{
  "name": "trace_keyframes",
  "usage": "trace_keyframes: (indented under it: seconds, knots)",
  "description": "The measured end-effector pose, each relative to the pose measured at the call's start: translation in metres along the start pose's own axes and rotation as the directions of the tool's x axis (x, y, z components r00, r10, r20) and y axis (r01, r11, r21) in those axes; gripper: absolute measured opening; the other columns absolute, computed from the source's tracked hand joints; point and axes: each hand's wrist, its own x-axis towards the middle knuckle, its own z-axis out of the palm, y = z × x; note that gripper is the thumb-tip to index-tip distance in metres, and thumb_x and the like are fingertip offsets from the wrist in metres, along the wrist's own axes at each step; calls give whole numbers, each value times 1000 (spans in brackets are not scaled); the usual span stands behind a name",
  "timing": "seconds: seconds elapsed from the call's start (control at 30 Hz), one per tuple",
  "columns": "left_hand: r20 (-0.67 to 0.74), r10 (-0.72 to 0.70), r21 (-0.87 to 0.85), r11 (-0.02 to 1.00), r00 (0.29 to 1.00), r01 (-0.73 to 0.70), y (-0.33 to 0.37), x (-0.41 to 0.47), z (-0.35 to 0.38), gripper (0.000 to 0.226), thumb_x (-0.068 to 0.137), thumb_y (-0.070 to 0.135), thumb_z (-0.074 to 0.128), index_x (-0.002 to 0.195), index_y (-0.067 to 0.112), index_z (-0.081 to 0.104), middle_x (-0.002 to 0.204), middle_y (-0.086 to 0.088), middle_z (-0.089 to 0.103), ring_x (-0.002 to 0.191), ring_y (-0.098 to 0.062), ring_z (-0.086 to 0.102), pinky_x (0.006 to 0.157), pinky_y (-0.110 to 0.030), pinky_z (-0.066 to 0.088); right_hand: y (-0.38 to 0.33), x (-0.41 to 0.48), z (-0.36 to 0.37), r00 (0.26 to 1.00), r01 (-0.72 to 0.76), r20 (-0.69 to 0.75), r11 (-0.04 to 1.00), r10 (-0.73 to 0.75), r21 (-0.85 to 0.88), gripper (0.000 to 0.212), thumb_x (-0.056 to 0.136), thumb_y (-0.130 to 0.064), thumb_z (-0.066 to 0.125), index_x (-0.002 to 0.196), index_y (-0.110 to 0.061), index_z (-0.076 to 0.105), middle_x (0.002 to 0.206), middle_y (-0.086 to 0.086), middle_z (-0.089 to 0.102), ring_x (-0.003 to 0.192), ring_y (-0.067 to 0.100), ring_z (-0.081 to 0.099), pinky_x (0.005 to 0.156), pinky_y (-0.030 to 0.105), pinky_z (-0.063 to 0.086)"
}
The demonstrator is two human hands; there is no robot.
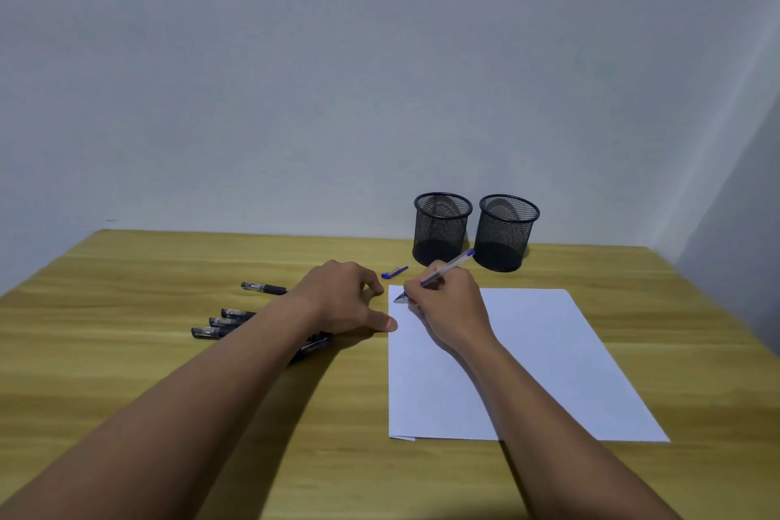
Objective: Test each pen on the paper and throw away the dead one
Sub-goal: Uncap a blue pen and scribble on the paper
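My right hand (449, 304) grips a blue pen (453, 264) in a writing hold, its tip touching the top left corner of the white paper (544, 355). The pen's blue cap (394, 272) lies on the table just beyond the paper. My left hand (342, 296) rests on the table at the paper's left edge, fingers loosely curled, thumb at the sheet's border. Several black pens (230, 321) lie left of it, partly hidden under my forearm; one more black pen (264, 288) lies farther back.
Two black mesh pen cups stand at the back by the wall, the left cup (441, 229) and the right cup (504, 233). The wooden table (169, 350) runs to the wall at the back, and another wall closes in on the right.
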Motion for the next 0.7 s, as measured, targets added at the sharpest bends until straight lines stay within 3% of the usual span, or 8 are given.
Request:
trace_keyframes:
  seconds: [0.13, 0.27, 0.4, 0.7]
  knots:
    - [3, 2, -1, 1000, 1000, -2, -2, 2, 1, 72, 63, 75, 72, 123, 37, 63, 129, 3, 63, 114, -21, 54, 83, -32, 44, 2, -1, -1, 1000, 12, -16, 1000, -12, -25, 13, 82, -22, 70, 72, -17, 64, 63, 2, 69, 64, 21, 70, 65, 46, 61]
    - [13, -3, 2, 1000, 1000, 3, 0, 3, 0, 71, 65, 73, 72, 124, 36, 63, 131, 3, 61, 117, -21, 53, 86, -32, 45, 2, -2, -2, 998, 44, -44, 998, -46, -53, 16, 87, -19, 68, 73, -16, 62, 62, 3, 67, 55, 15, 61, 54, 33, 48]
    - [13, -1, 11, 1000, 1000, 0, 1, 4, -1, 70, 64, 72, 73, 123, 35, 63, 131, 4, 61, 115, -20, 53, 84, -31, 45, 2, -2, -3, 999, 30, -32, 998, -31, -53, 14, 86, -20, 70, 74, -16, 63, 65, 4, 68, 60, 19, 65, 57, 37, 53]
    - [17, 0, 16, 1000, 1000, -1, 2, 4, -1, 70, 65, 72, 73, 124, 34, 63, 132, 4, 60, 116, -21, 54, 86, -33, 46, -1, -5, -6, 998, 21, -63, 999, -23, -30, 19, 90, -12, 66, 74, -14, 57, 60, 8, 64, 48, 17, 56, 46, 26, 44]
